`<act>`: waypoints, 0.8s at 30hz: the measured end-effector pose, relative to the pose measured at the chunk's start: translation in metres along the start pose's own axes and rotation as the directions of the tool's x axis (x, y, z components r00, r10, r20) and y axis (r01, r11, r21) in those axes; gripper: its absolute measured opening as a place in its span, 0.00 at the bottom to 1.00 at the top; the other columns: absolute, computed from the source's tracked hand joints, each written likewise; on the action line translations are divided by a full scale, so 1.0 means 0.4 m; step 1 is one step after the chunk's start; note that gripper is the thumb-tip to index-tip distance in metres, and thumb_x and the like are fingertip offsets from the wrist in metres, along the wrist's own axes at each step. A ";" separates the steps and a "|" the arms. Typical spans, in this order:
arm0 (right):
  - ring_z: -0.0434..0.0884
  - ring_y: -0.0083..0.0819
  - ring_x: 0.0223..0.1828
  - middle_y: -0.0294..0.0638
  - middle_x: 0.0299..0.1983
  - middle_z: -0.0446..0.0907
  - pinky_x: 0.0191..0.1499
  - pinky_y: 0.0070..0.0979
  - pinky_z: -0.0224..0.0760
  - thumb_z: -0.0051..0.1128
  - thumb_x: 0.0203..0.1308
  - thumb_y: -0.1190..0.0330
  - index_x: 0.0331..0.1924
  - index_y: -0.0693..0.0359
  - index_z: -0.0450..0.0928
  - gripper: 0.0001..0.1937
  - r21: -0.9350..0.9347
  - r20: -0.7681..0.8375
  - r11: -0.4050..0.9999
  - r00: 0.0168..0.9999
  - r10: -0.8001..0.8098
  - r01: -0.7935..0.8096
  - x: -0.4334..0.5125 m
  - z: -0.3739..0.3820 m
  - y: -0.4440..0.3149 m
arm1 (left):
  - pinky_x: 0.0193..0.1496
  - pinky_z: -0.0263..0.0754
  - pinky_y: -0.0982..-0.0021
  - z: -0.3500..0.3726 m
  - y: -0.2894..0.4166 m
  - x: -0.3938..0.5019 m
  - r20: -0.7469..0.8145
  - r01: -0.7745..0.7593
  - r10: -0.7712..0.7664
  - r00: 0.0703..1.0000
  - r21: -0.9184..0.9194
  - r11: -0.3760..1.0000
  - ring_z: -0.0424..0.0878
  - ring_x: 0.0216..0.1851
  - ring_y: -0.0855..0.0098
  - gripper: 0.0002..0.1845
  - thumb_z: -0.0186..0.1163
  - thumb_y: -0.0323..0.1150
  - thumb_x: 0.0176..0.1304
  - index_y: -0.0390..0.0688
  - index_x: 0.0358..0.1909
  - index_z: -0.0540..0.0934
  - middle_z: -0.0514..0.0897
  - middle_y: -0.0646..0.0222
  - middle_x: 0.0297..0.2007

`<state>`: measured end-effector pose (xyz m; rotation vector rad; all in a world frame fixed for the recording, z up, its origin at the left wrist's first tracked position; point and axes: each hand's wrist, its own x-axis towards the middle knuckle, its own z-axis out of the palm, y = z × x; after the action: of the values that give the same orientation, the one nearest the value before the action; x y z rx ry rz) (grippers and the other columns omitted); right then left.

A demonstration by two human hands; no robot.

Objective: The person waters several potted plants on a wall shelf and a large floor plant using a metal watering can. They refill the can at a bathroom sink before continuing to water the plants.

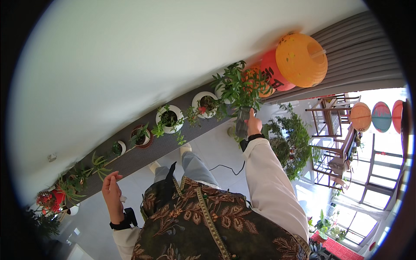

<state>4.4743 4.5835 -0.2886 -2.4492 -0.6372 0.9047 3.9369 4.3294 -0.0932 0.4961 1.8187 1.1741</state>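
My right hand (254, 124) grips a dark translucent container (242, 122) at the near edge of a long dark ledge, just beside a tall leafy potted plant (237, 83). Left of that plant, a white pot (177, 112) with trailing green leaves and another white round pot (196, 100) with a small reddish plant stand on the ledge. My left hand (112, 191) is raised at the lower left, its fingers partly bent; a small white thing, perhaps tissue, shows at its palm. Each wrist wears a black band.
The ledge (172, 141) runs along a pale wall, with smaller pots towards the left. Paper lanterns (300, 60) stand at its right end, beside a grey curtain (357, 48). A bushy plant (289, 143) and wooden chairs (328, 118) are on the right. A black cable (227, 166) shows near my legs.
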 end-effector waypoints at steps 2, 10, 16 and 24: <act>0.82 0.35 0.31 0.42 0.23 0.84 0.37 0.31 0.70 0.47 0.58 0.34 0.26 0.70 0.83 0.38 -0.052 0.005 0.999 1.000 -0.015 0.015 -0.003 -0.001 -0.007 | 0.18 0.50 0.85 -0.002 -0.001 0.001 0.003 0.003 -0.003 1.000 0.001 1.000 0.57 0.16 0.91 0.12 0.51 0.34 0.72 0.40 0.48 0.80 0.83 0.72 0.35; 0.82 0.37 0.32 0.42 0.23 0.84 0.40 0.32 0.71 0.46 0.58 0.35 0.25 0.69 0.83 0.38 -0.086 -0.044 0.996 0.998 -0.038 0.034 -0.006 0.001 -0.019 | 0.18 0.49 0.85 -0.006 -0.001 -0.001 -0.010 -0.001 0.001 1.000 -0.003 1.000 0.56 0.16 0.91 0.12 0.51 0.35 0.72 0.41 0.48 0.80 0.83 0.72 0.35; 0.79 0.31 0.26 0.41 0.21 0.82 0.33 0.29 0.70 0.53 0.56 0.35 0.23 0.69 0.81 0.36 -0.018 -0.038 1.000 0.999 -0.009 0.009 -0.007 0.011 -0.006 | 0.18 0.48 0.85 -0.004 -0.002 -0.006 -0.023 0.008 -0.008 1.000 -0.010 1.000 0.56 0.16 0.91 0.12 0.52 0.35 0.72 0.41 0.48 0.80 0.82 0.73 0.35; 0.82 0.40 0.36 0.42 0.24 0.84 0.44 0.34 0.70 0.44 0.58 0.32 0.23 0.65 0.85 0.38 -0.076 -0.003 0.996 0.999 0.034 -0.034 -0.013 0.031 0.024 | 0.18 0.49 0.85 0.003 -0.006 -0.009 -0.017 -0.006 0.005 1.000 -0.011 1.000 0.56 0.16 0.91 0.12 0.51 0.34 0.72 0.41 0.48 0.80 0.83 0.72 0.35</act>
<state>4.4646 4.5761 -0.2997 -2.5354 -0.6424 0.9074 3.9399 4.3263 -0.0937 0.4866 1.8259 1.1945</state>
